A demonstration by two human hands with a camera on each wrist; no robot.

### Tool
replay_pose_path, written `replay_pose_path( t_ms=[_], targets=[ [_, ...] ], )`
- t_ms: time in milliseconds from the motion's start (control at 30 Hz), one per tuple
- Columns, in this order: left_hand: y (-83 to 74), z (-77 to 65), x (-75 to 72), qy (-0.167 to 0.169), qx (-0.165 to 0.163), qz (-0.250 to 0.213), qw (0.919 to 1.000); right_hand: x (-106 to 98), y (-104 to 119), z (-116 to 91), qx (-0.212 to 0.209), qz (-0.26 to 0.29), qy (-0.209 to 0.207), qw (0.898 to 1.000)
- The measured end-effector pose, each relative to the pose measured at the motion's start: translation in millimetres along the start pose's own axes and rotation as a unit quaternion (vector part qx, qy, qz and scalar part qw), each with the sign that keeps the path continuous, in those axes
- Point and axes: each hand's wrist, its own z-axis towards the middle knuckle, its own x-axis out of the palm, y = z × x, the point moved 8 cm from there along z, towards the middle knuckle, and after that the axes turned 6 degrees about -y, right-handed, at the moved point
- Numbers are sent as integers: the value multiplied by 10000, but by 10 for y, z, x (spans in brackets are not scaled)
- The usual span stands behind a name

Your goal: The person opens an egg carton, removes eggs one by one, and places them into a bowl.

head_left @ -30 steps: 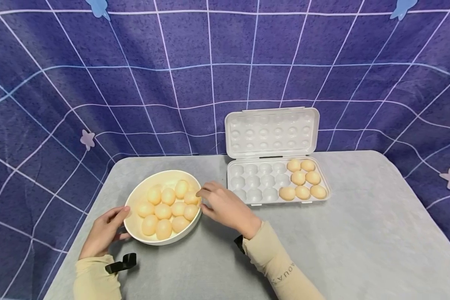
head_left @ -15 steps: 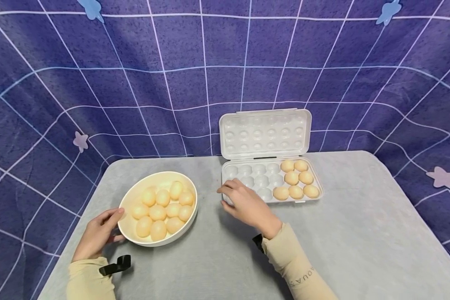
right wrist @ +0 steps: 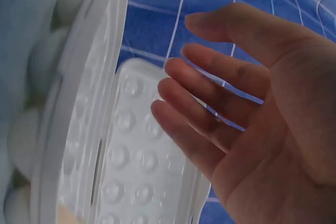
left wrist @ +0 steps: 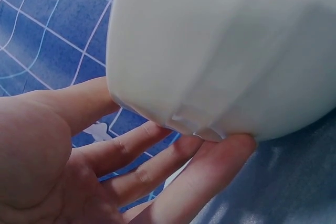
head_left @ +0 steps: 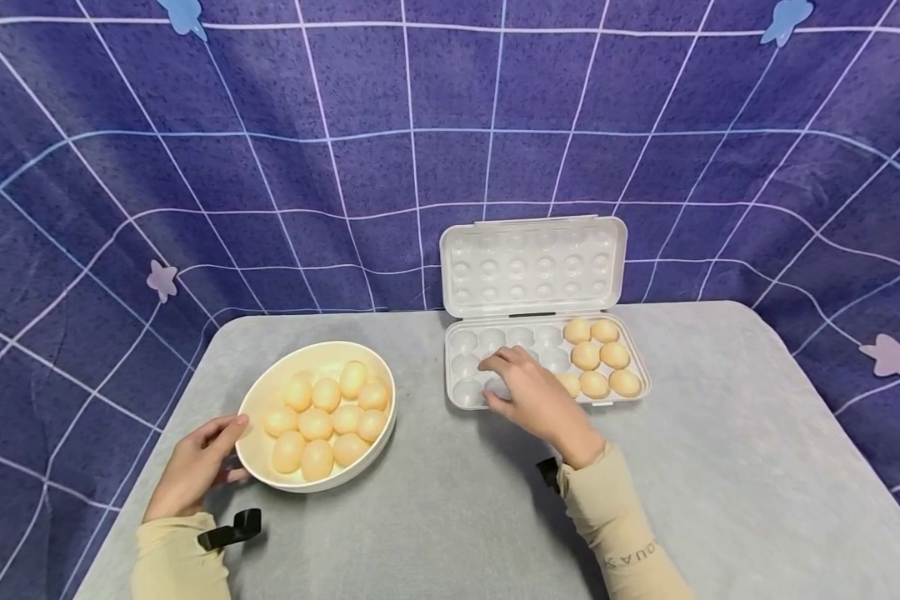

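My left hand grips the near-left side of a cream bowl; its thumb lies at the rim. In the left wrist view, fingers touch the bowl's underside. Several pale brown eggs lie inside. My right hand is over the left half of a white egg carton, fingers bent a little above bare cups. The right wrist view shows this hand with spread fingers and nothing between them. Several eggs fill the carton's right side; the hand partly covers the one nearest it.
The carton's lid stands upright against a blue gridded cloth behind the grey table. Black straps are on both wrists. The bowl stands left of the carton with a gap between them.
My right hand has moved right, from the bowl's right rim to over the carton. The left hand stays on the bowl. The head view has shifted slightly.
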Motion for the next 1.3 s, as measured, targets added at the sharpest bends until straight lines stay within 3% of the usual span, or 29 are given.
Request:
replay_pose_path(
  t_ms=[500, 667, 867, 1133, 1300],
  targets=[
    [-57, -18, 21, 15, 24, -50, 10000, -169, -409, -154, 820, 24, 249, 9963],
    [-36, -15, 6, -109, -17, -48, 9999, -182, -529, -198, 990, -76, 363, 9944],
    [-2, -4, -7, -31, 21, -96, 9999, -175, -689, -258, 1199, -192, 459, 9915],
    [105, 63, -32, 116, -33, -323, 9994, -215, -781, -308, 1155, -394, 173, 9924],
    [12, -8, -9, -35, 1, -155, 9999, -220, -794, -319, 1175, -324, 124, 9925]
  ],
)
